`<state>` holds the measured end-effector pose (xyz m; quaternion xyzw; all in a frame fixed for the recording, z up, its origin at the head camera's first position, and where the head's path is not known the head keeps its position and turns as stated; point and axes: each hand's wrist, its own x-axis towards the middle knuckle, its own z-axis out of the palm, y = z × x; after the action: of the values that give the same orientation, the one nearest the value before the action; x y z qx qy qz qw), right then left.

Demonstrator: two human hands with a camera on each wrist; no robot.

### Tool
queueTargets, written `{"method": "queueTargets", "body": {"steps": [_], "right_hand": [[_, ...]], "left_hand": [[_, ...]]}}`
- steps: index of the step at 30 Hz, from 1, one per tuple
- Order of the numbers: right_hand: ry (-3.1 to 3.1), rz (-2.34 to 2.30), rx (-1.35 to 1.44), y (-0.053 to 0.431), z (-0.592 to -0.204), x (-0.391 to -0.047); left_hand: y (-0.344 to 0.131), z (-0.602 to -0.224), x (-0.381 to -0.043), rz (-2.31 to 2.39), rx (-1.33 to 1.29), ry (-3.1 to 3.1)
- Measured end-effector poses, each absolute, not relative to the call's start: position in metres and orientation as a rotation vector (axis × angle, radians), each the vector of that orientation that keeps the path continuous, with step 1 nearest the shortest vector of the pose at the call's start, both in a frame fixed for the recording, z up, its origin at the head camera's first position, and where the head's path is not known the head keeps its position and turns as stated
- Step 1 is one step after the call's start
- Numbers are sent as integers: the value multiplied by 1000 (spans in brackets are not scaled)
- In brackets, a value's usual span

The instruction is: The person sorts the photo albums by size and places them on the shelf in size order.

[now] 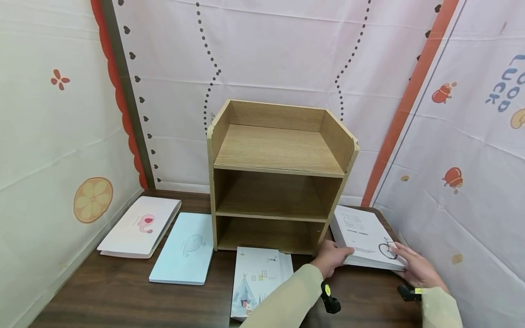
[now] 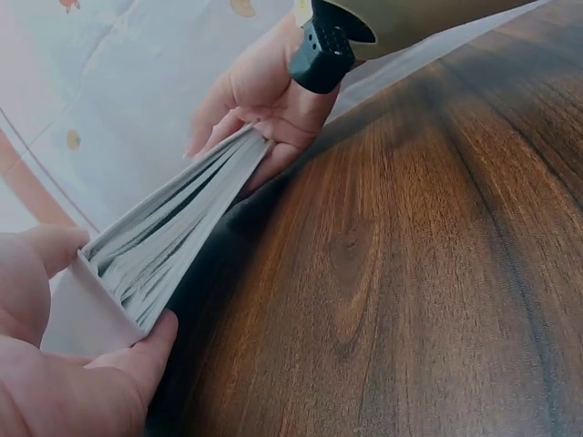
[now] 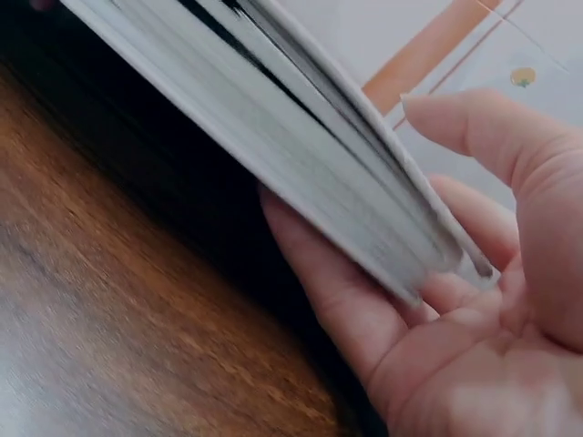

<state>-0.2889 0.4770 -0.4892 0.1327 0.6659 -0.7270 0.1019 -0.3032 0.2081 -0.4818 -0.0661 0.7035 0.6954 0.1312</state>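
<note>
A thick white book (image 1: 362, 232) with a bicycle drawing on its cover lies to the right of the shelf, tilted, its near edge raised off the table. My left hand (image 1: 330, 257) grips its near left corner, thumb on the cover and fingers beneath. At the near right corner my right hand (image 1: 420, 266) holds it with the thumb over the top and fingers underneath. The page edges (image 2: 187, 218) fan slightly between both hands in the left wrist view. In the right wrist view, fingers (image 3: 337, 282) support the book from below.
A wooden shelf unit (image 1: 279, 171) stands at the back centre. On the dark table (image 1: 102, 291) lie a white elephant-cover notebook (image 1: 135, 228), a light blue whale-cover notebook (image 1: 184, 250) and tent-cover books (image 1: 256, 282), partly behind my left sleeve. Printed cloth (image 1: 463, 214) hangs close on the right.
</note>
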Motion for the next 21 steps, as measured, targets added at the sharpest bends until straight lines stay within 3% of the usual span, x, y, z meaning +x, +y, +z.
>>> {"method": "queueTargets", "body": {"steps": [15, 21], "right_hand": [[1849, -2245, 280, 484, -493, -279], [1776, -2311, 69, 492, -494, -276]], "left_hand": [[207, -483, -301, 2106, -60, 1945], [204, -478, -299, 2104, 15, 1926]]}}
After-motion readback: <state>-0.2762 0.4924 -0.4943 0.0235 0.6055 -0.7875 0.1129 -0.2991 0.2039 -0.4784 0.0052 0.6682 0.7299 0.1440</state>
